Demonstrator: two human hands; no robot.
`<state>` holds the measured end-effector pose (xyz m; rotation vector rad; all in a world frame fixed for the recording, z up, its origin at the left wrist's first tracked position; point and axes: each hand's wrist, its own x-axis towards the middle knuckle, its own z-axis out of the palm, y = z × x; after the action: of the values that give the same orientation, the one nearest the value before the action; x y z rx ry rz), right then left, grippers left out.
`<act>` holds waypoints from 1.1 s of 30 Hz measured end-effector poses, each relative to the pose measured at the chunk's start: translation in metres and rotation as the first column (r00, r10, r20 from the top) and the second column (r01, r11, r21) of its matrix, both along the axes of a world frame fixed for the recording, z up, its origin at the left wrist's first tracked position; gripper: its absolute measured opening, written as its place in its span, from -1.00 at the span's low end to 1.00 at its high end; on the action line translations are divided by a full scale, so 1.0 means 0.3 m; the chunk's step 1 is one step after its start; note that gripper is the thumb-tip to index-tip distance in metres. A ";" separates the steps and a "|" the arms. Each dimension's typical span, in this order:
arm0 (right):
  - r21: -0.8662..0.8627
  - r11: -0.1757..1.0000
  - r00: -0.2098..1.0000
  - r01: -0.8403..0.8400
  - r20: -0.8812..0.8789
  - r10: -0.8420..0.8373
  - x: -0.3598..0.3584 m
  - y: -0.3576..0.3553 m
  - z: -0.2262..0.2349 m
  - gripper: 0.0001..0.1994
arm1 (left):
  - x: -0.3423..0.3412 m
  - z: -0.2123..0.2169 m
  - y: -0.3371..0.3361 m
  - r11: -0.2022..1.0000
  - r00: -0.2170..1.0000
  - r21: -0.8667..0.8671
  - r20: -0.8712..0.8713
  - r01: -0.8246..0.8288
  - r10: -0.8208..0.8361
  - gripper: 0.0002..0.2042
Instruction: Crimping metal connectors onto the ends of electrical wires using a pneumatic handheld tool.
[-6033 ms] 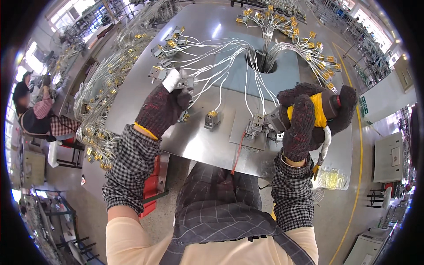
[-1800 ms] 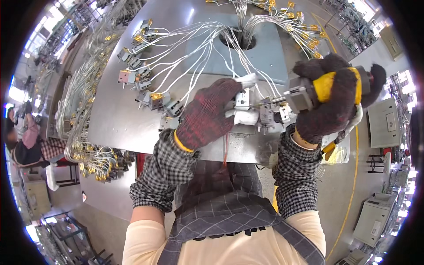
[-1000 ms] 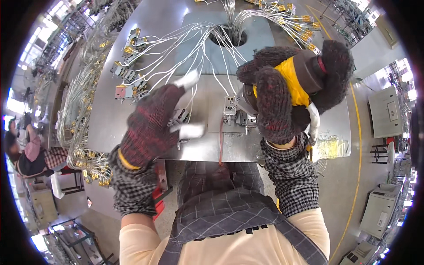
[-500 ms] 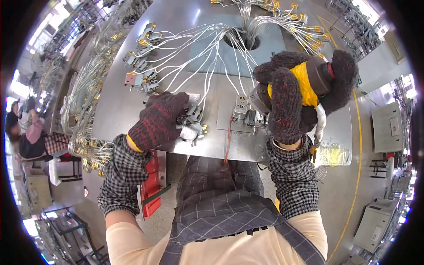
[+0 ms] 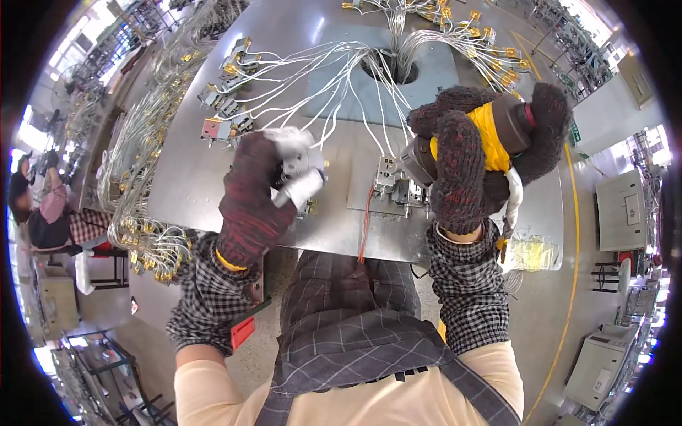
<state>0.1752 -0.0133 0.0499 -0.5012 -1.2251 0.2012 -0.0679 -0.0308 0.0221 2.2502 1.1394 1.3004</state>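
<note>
My left hand [image 5: 249,192], in a dark red-black knit glove with white-wrapped fingertips, is slightly blurred near the table's front edge. Between its thumb and fingers is a small grey metal block [image 5: 295,165], partly hidden by them. My right hand [image 5: 458,170], gloved alike, is wrapped round a dark hand-held power tool [image 5: 508,131] with yellow tape about its body and a white-wrapped cord. Its nose points down and left, close to a silver metal block [image 5: 386,172] and a darker metal block [image 5: 406,192] on the table. A red wire [image 5: 367,224] hangs over the front edge.
White wires [image 5: 348,53] fan out from a round hole in the metal table [image 5: 192,181]. Grey metal blocks [image 5: 224,105] lie at their left ends, yellow connectors [image 5: 508,64] at the right. Wire bundles [image 5: 135,177] hang at left; a red bin [image 5: 242,332] sits below. Another person [image 5: 53,220] sits far left.
My left hand has turned, bringing its white fingertips and the metal block into fuller view, and shifted slightly right. My right hand and the power tool have barely moved.
</note>
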 end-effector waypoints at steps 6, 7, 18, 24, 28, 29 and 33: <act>0.075 0.980 0.970 0.182 0.152 -0.192 0.026 0.019 0.009 -0.37 | 0.079 -0.045 -0.015 0.894 0.752 -0.319 0.658 0.313 -0.029 -0.51; 0.108 0.964 0.943 0.242 0.209 -0.260 0.024 0.024 0.022 -0.37 | 0.072 -0.063 -0.004 0.938 0.903 -0.232 0.403 0.256 -0.147 -0.51; -0.012 0.997 0.986 -0.071 -0.150 0.068 0.051 -0.012 0.067 -0.34 | 0.197 -0.109 0.120 0.928 0.968 -0.280 0.112 0.246 -0.223 -0.28; -0.026 0.883 0.756 -0.469 -0.529 0.385 0.087 -0.008 0.010 -0.32 | 0.219 -0.023 0.105 0.916 0.948 -0.365 -0.198 0.166 -0.251 -0.21; -0.017 0.987 0.977 -0.161 -0.146 0.157 0.041 -0.016 0.052 -0.31 | 0.240 -0.004 0.096 0.896 0.926 -0.425 -0.274 0.126 -0.260 -0.23; 0.035 0.993 0.994 -0.110 -0.021 0.111 0.038 -0.015 0.053 -0.31 | 0.249 -0.002 0.099 0.901 0.924 -0.406 -0.261 0.157 -0.278 -0.23; 0.018 0.978 0.977 -0.209 0.044 0.208 0.048 -0.009 0.012 -0.30 | 0.249 0.003 0.096 0.906 0.917 -0.385 -0.273 0.174 -0.292 -0.27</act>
<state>0.1895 -0.0159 0.0534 -0.3588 -1.3201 0.3559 0.0068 -0.0020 0.0231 2.2826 1.0571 0.5847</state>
